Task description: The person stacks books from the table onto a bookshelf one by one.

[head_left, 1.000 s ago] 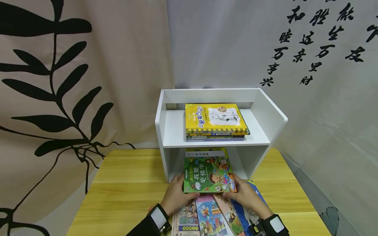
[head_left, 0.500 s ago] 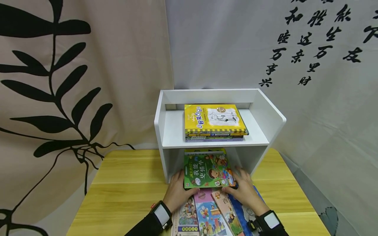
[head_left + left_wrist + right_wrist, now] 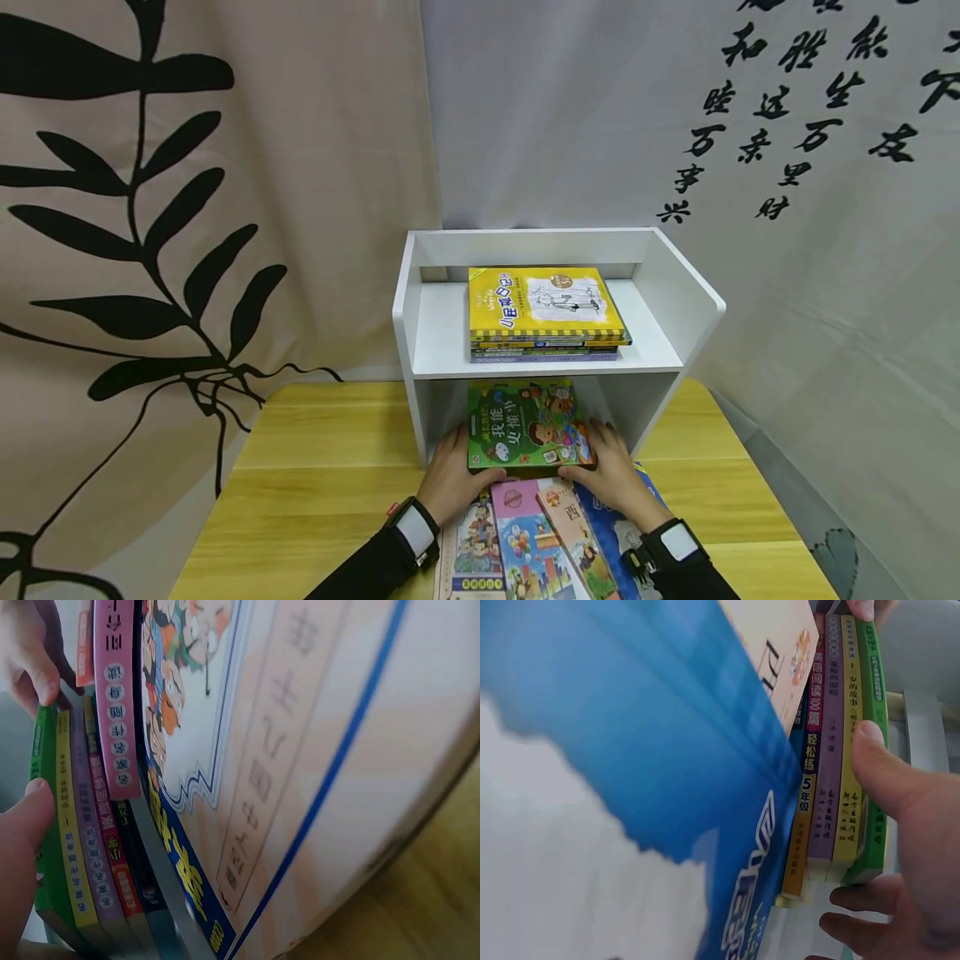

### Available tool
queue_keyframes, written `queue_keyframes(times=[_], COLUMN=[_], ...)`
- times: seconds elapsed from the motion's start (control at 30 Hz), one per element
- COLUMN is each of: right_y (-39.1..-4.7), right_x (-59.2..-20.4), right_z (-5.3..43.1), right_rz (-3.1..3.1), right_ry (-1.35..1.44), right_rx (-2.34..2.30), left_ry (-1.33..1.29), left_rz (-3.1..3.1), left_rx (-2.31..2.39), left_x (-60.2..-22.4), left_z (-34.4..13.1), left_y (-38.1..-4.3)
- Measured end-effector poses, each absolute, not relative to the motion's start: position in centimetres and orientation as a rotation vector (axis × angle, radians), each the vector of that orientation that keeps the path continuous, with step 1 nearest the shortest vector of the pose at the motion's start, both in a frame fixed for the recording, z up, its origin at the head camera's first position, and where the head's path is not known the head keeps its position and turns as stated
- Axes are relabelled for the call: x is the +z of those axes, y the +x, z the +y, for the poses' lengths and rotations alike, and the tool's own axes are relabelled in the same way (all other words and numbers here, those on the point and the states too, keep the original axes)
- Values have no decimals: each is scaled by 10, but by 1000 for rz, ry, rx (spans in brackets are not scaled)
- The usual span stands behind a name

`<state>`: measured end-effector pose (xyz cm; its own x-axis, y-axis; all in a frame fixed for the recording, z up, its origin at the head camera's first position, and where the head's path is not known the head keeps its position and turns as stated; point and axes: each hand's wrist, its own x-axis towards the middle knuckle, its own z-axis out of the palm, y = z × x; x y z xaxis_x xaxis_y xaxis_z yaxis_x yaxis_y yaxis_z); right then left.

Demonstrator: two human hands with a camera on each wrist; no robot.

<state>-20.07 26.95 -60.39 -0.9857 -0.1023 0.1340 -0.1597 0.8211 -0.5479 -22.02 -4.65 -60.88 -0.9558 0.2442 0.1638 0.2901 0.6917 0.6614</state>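
A green children's book [image 3: 517,425] lies on top of a stack on the lower level of the white shelf [image 3: 551,371]. My left hand [image 3: 455,482] holds its left end, thumb at the front edge. At its right end my right hand [image 3: 609,472] holds it the same way. In the right wrist view, the right thumb [image 3: 877,761] lies at the spines, with the fingers curled by the book's end. Under the green book show a yellow book [image 3: 849,754], a purple book [image 3: 825,769] and other spines. The far fingers of my left hand are partly hidden.
Yellow-covered books [image 3: 551,304] are stacked on the upper level. On the wooden table [image 3: 315,492] before the shelf lie a pink and blue book [image 3: 525,542], a peach book [image 3: 573,533], a blue book [image 3: 611,529] and a book with cartoon figures [image 3: 477,542]. Curtains hang behind.
Both hands have moved the green book back and down into the lower level, over the stack. The grey-white title strip behind it is now covered. More of the front books shows.
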Motion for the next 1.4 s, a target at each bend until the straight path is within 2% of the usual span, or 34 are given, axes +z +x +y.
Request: queue_keyframes(times=[0.47,1.4], right_y=[-219,-232], right_x=[-606,-608], right_z=[271,271], right_rz=[-2942,-2936], right_ry=[155,129], right_rx=[885,900], left_ry=[-452,-477], left_rz=[-2785,-2775], left_rx=[-1085,-1094], left_x=[-617,-616], left_z=[-44,-42], left_y=[-238,-253])
